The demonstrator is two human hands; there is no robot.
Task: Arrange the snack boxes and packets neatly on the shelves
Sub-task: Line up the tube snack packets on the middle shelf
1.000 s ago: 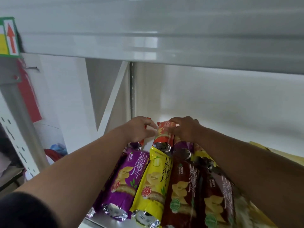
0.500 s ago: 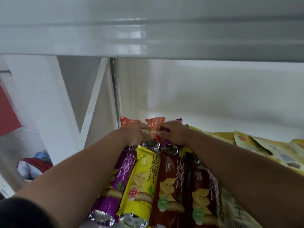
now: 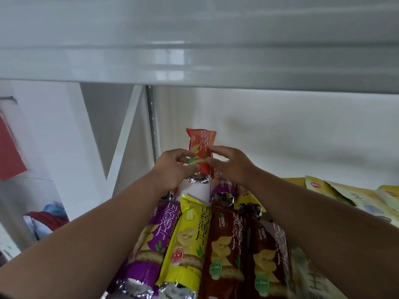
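Both my hands hold a red chip packet (image 3: 201,145) upright at the back of the white shelf (image 3: 198,192). My left hand (image 3: 172,167) pinches its left side and my right hand (image 3: 230,164) pinches its right side. In front of it lie long packets side by side: a purple packet (image 3: 151,242), a yellow packet (image 3: 187,244), a brown packet (image 3: 225,249) and a second brown packet (image 3: 266,260). More packet ends, purple and yellow, show behind them under my right hand.
The shelf above (image 3: 194,65) overhangs close over my hands. Flat yellow packets (image 3: 354,197) lie on the right of the shelf. A white diagonal brace (image 3: 123,137) and a metal upright (image 3: 152,121) stand at the left. Red and blue items (image 3: 45,219) lie lower left.
The red packet, earlier lying low among the others, now stands raised upright between my two hands. The view has shifted closer to the shelf.
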